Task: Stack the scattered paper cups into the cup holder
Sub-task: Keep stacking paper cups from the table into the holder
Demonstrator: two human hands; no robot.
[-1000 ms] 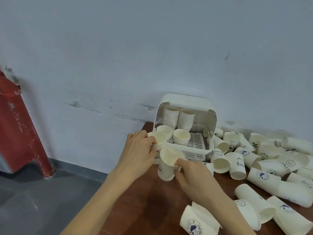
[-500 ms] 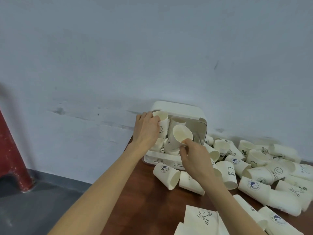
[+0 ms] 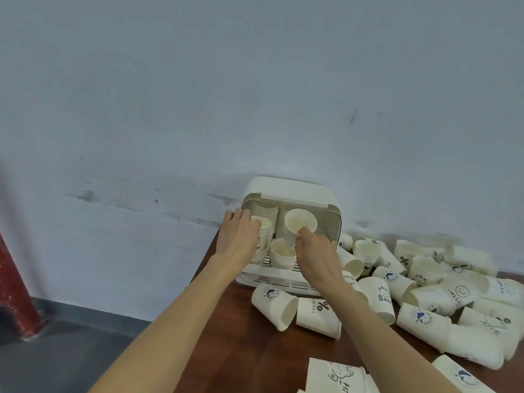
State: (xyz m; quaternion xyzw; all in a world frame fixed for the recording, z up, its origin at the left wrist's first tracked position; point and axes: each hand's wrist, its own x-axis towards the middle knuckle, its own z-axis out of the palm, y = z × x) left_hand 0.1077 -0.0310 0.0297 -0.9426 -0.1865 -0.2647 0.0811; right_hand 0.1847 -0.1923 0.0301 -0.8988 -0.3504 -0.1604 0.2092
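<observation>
A white box-shaped cup holder (image 3: 295, 192) with an open front stands against the wall at the table's back edge. Stacks of white paper cups (image 3: 265, 211) fill its rear, and a shorter stack (image 3: 282, 255) stands on its slatted floor. My left hand (image 3: 239, 238) is inside the opening, wrapped around a paper cup (image 3: 263, 229) at the left stack. My right hand (image 3: 314, 255) pinches the rim of another paper cup (image 3: 300, 225), tilted with its mouth toward me, in front of the right stack.
Several loose printed paper cups (image 3: 425, 287) lie scattered over the brown table (image 3: 255, 361) to the right and in front of the holder; two (image 3: 273, 306) lie just before its tray. A red post (image 3: 12, 285) stands at the far left on grey floor.
Both hands carried their cups from in front of the holder up into its opening, toward the rear stacks. The view has shifted, so the holder sits farther right.
</observation>
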